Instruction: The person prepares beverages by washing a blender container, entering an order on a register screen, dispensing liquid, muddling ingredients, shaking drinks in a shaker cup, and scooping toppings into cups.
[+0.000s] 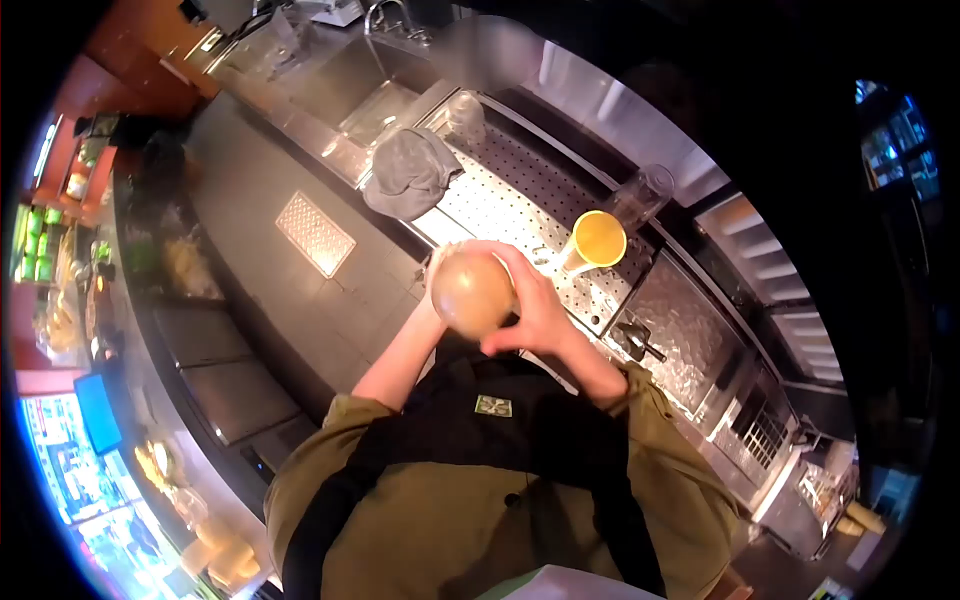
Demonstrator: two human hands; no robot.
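Note:
A round, shiny tan object (472, 294), like the end of a shaker, is held up in front of my chest. My left hand (436, 290) is wrapped round its left side, mostly hidden behind it. Around its right side curls my right hand (533, 298), with the thumb near its lower edge. A cup of yellow liquid (600, 240) stands on the perforated metal counter (515, 175) to the right of my hands. Beyond my hands, a crumpled grey cloth (412, 172) lies at the counter's near edge.
Clear glasses (645, 190) stand behind the yellow cup. An ice bin (675, 310) with a dark scoop (637, 341) is at the right. A sink (385, 110) lies farther ahead. Another counter (135, 330) runs along the left.

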